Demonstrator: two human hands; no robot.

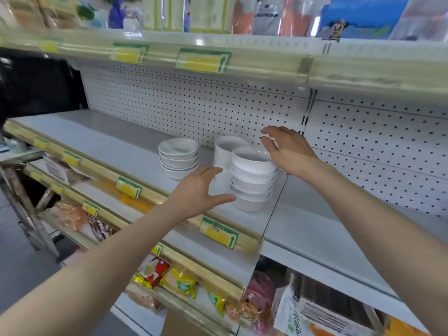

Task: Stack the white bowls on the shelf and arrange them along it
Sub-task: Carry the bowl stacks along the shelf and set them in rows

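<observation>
So right now I've got three piles of white bowls sitting on the middle shelf (101,141), all bunched up near the pegboard (194,100) at the back. The tall stack (253,178) is the closest one to me, the short stack (179,157) is off to its left, and there's a back stack (226,151) tucked between and behind them, partly hidden.

My left hand (201,190) is open, fingers spread, thumb reaching toward the base of the tall stack, just beside it but I can't say it's touching. My right hand (286,151) is open too, curled around the far right side of the top bowl; contact there looks likely, hard to be sure.

The thing that matters: the tall stack sits right between both hands, standing upright, so it's a two-sided squeeze, not a one-hand job. The right hand is nearer. There's loads of bare shelf out to the left, so I'd guess that's where things get spread.
</observation>
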